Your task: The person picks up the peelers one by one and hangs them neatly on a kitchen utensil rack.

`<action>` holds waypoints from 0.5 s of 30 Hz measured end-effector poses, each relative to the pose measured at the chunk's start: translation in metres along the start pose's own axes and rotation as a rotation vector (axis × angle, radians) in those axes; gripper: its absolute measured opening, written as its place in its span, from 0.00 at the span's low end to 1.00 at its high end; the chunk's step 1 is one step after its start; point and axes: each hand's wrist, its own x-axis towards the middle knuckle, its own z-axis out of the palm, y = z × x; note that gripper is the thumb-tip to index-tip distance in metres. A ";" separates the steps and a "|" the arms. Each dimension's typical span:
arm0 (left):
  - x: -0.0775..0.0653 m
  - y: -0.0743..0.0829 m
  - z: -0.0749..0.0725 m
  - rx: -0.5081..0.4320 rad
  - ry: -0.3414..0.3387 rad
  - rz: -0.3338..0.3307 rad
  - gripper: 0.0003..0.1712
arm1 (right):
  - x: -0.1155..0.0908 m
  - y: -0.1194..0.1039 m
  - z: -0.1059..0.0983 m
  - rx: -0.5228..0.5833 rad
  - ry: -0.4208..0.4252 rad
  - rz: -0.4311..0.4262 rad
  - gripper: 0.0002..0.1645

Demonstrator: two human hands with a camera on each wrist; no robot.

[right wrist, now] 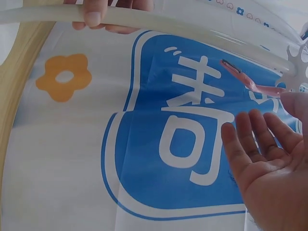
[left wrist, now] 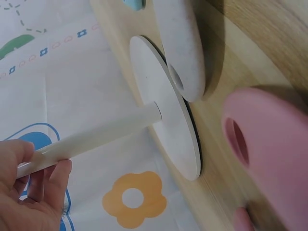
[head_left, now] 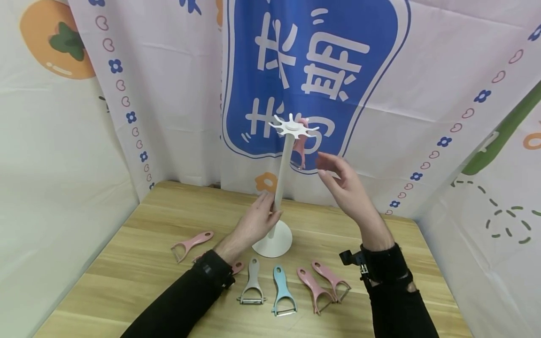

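Observation:
My left hand (head_left: 252,216) grips the pole (head_left: 284,169) of a white stand a little above its round base (head_left: 276,244); fingers and thumb curl round it in the left wrist view. A pink peeler (head_left: 299,149) hangs from the right side of the stand's hooked top (head_left: 292,126), blade end down. To the right of that peeler, my right hand (head_left: 348,190) is raised, fingers slightly bent and apart from it. The right wrist view shows its palm (right wrist: 279,183) holding nothing.
On the wooden table (head_left: 143,230) lie a grey peeler (head_left: 253,277), a blue peeler (head_left: 281,286) and several pink peelers (head_left: 310,281), one partly hidden under my left arm. A pink peeler (head_left: 192,241) lies farther left. Printed cloth (head_left: 181,108) hangs close behind the stand.

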 end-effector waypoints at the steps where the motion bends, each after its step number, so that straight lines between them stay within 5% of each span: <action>1: 0.000 0.000 0.000 -0.004 -0.001 0.000 0.12 | -0.003 0.000 -0.001 -0.006 -0.003 0.002 0.29; 15: 0.002 0.001 -0.002 -0.044 -0.079 -0.039 0.16 | -0.034 0.006 -0.009 -0.154 -0.029 -0.008 0.28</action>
